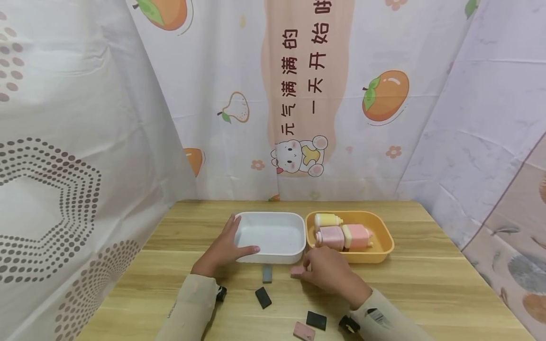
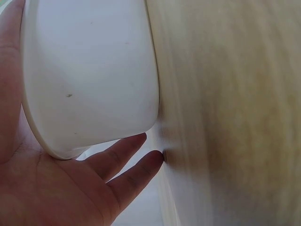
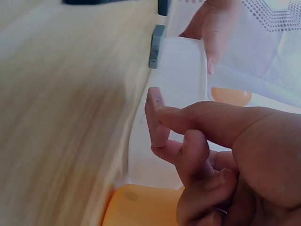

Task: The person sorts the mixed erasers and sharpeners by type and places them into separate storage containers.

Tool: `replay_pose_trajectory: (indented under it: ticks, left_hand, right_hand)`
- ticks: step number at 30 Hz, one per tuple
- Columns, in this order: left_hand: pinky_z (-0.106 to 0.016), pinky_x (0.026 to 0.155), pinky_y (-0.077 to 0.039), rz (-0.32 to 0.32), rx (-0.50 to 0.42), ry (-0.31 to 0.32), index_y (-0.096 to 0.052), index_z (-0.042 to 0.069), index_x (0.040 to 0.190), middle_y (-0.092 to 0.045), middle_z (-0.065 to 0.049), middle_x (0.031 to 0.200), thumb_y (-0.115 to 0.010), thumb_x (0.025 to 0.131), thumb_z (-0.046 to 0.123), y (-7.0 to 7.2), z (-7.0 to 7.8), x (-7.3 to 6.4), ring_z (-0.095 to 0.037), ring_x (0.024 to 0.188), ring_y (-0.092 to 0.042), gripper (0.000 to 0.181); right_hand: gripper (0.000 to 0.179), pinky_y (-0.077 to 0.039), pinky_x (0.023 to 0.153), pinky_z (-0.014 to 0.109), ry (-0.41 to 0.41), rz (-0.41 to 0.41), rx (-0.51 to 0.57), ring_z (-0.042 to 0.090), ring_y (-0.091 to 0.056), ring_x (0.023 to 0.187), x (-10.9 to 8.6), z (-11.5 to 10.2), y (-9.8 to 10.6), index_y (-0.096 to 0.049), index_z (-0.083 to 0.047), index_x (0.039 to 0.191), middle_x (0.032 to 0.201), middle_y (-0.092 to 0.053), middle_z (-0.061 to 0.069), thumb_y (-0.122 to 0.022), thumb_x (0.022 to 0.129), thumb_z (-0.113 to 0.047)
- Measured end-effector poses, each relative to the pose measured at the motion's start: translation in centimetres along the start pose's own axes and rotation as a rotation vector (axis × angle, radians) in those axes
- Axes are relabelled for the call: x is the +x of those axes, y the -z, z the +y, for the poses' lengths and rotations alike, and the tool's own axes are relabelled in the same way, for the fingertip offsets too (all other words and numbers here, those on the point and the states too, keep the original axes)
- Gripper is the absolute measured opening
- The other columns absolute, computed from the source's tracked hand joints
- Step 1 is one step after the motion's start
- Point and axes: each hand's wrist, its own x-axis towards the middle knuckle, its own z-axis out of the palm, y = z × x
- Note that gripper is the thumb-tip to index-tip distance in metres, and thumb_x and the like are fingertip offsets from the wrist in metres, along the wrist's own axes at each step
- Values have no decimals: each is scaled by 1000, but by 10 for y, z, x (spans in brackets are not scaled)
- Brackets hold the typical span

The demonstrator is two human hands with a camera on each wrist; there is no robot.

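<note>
My left hand spreads round the near left corner of a white plastic box, thumb over the rim and straight fingers outside its wall. In the left wrist view, two fingertips lie under the box's rounded corner, close to the wooden surface. Between thumb and fingers, my right hand pinches a small pink rectangular block with faint marks on one face. That block is in front of the white box in the right wrist view. A grey block lies just before the box, with a black block nearer me.
An orange basket adjoins the white box on the right, holding a yellow bottle-like container and two pink ones. Another black block and another pink block lie near the front. Printed curtains enclose the wooden table.
</note>
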Motion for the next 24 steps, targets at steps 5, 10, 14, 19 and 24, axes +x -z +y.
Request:
replay_pose_trajectory:
  ticks: [5, 10, 14, 19, 24]
  left_hand:
    - [-70, 119, -27, -2, 2, 0, -10, 22, 168, 3, -7, 176, -79, 74, 74, 0, -1, -1, -38, 161, -11, 128]
    - [-70, 119, -26, -4, -1, 10, -9, 24, 168, 3, -5, 176, -79, 72, 77, 1, -1, -1, -37, 161, -11, 130]
    - [-70, 119, -26, -6, -3, 11, -9, 23, 168, 4, -5, 176, -79, 73, 76, 1, 0, -1, -38, 161, -10, 130]
    - [-70, 120, -25, -8, -9, 15, -10, 22, 168, 4, -5, 176, -79, 73, 75, 1, 1, -2, -38, 161, -11, 129]
    - [-71, 119, -26, -8, -9, 15, -10, 22, 168, 4, -6, 176, -80, 75, 72, 1, 2, -1, -39, 160, -11, 127]
  right_hand:
    - [27, -35, 48, 26, 8, 7, 3, 6, -48, 55, 0, 0, 5, -78, -26, 77, 61, -55, -14, -80, 87, -50]
    - [23, -36, 49, 24, 23, 28, -3, 4, -49, 57, 0, -1, 8, -81, -24, 85, 65, -57, -16, -81, 88, -47]
    - [20, -36, 50, 24, 29, 30, -2, 4, -49, 58, -1, -3, 10, -82, -23, 88, 67, -59, -17, -81, 89, -43]
    - [13, -41, 54, 25, 62, 58, -23, 4, -53, 65, -3, -6, 12, -82, -23, 87, 77, -70, -16, -82, 88, -36]
    - [5, -43, 56, 26, 80, 101, -66, 4, -56, 69, -5, -8, 13, -82, -25, 86, 79, -73, -16, -83, 85, -30]
